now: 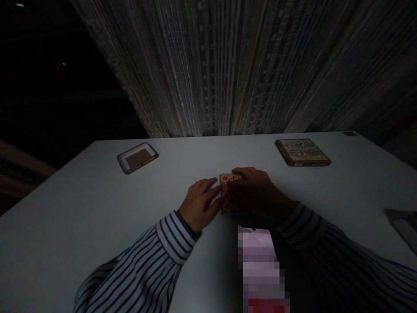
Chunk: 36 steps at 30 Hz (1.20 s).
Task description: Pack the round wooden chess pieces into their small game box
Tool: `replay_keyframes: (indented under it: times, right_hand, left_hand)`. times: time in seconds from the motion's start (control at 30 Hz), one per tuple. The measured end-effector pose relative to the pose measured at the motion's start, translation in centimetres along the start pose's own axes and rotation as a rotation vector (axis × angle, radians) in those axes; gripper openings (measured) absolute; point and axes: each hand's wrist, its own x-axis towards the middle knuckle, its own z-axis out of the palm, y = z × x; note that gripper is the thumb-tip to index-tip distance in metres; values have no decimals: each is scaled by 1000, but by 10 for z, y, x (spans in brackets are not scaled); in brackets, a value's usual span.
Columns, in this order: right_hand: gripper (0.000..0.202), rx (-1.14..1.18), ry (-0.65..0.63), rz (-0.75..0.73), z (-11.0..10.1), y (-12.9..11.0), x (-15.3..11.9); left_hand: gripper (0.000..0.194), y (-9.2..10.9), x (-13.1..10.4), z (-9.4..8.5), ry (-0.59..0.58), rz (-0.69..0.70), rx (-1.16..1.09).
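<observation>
Round wooden xiangqi pieces (224,178) with red characters lie packed in a small block in the middle of the white table. My left hand (200,202) is at the block's left side, its fingers stretched out and apart, with the tips at the edge of the pieces. My right hand (257,189) curls over the right part of the block and covers many of the pieces. Its fingertips are partly hidden and in deep shadow. Below the block, a lit phone (260,261) reaches down to the bottom of the view, its screen blurred out.
A shallow open box part (137,157) lies at the back left of the white table (182,156). At the back right is a flat printed box (302,152). Some dark flat object (404,226) sits at the right edge. Behind the table hangs a string curtain (215,65). The room is dim.
</observation>
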Motion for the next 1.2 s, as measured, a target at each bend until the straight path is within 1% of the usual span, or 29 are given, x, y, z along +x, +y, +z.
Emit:
replay_keyframes:
  times: [0.33, 0.57, 0.77, 1.2]
  right_hand:
    - [25, 24, 50, -6, 1, 1, -1]
    - [33, -37, 105, -21, 4, 7, 4]
    - [32, -85, 87, -14, 5, 6, 9]
    - [31, -81, 64, -9, 4, 5, 10]
  left_hand:
    - [38, -1, 0, 0, 8, -7, -12]
    - [38, -3, 4, -1, 19, -76, -13]
    - [38, -4, 9, -1, 0, -78, 5]
    - [40, -4, 9, 1, -33, -64, 31]
